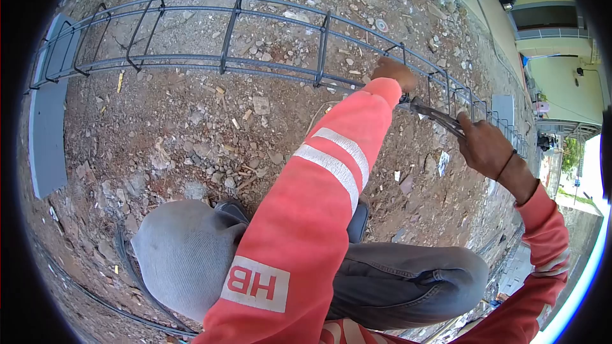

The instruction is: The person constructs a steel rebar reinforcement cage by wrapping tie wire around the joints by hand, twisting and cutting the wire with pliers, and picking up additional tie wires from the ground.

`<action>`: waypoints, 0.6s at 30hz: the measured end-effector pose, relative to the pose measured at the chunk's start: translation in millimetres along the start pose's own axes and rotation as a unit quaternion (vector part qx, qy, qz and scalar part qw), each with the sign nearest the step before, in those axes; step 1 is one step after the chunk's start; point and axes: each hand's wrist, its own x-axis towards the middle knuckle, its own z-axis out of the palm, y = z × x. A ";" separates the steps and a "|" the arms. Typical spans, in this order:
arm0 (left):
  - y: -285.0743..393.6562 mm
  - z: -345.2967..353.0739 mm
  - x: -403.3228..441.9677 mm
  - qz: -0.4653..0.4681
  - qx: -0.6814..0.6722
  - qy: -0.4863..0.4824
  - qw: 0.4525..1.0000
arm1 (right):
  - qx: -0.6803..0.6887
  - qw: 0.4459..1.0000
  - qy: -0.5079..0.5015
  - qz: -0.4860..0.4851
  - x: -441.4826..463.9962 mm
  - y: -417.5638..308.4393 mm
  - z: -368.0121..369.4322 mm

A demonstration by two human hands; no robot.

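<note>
A long cage of steel rebar (274, 66) with square stirrups runs across the upper part of the view. My left hand (395, 73) is closed at the cage, on its bars beside a stirrup; the sleeve and wrist hide part of the fingers. My right hand (488, 146) grips the handles of dark metal pincers (440, 116). The pincers' jaws meet the near lower bar of the cage, just below my left hand. What the jaws bite on is too small to make out.
Grey boards (48, 127) support the cage's left end, with another grey support (503, 107) toward the right. Stony ground (185, 127) with rubble and scraps lies beneath. Dark rods or cables (95, 299) lie at lower left. A building (561, 51) stands at right.
</note>
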 end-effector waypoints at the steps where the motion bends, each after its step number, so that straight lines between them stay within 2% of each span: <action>1: 0.4 -0.8 -1.3 0.004 -0.010 -0.006 1.000 | 0.163 0.985 -0.055 -0.014 1.3 -2.0 -16.0; 2: 0.9 -1.7 -2.6 0.009 -0.020 -0.013 1.000 | 0.377 0.902 -0.178 0.109 4.2 -11.1 -31.7; 3: 3.8 -8.8 -15.3 -0.016 -0.061 -0.014 0.998 | 0.375 0.903 -0.177 0.110 9.8 -3.9 -33.8; 5: 3.9 -10.2 -22.5 -0.040 -0.106 -0.014 0.993 | 0.409 0.858 -0.277 0.141 19.1 14.9 -36.0; 7: -3.4 -5.3 -13.6 -0.003 -0.083 0.012 0.996 | 0.358 0.874 -0.284 0.166 18.1 5.8 -35.7; 8: -6.5 -4.3 -9.9 0.009 -0.076 0.022 0.997 | 0.137 0.979 -0.115 0.102 9.8 -1.4 -20.6; 9: -8.1 -4.0 -6.6 0.008 -0.068 0.016 0.998 | -0.097 0.993 0.063 0.028 4.7 -6.3 -6.7; 11: -7.7 0.6 -5.7 0.008 -0.062 0.000 0.998 | -0.069 0.992 0.090 0.057 -0.5 -6.4 10.9; 13: -3.8 -0.3 -3.9 0.007 -0.056 -0.010 0.998 | -0.259 0.956 0.137 0.010 -7.4 1.3 22.2; 15: 4.8 -0.6 -1.5 -0.029 -0.044 0.000 0.999 | -0.237 0.963 0.118 0.049 -8.9 2.3 36.1; 17: 5.6 0.3 1.1 -0.068 -0.039 0.014 0.997 | -0.273 0.939 0.205 0.035 -7.5 9.1 46.3; 18: 4.7 -3.0 -4.9 -0.050 -0.049 0.001 0.998 | -0.274 0.939 0.204 0.033 -6.3 8.1 45.6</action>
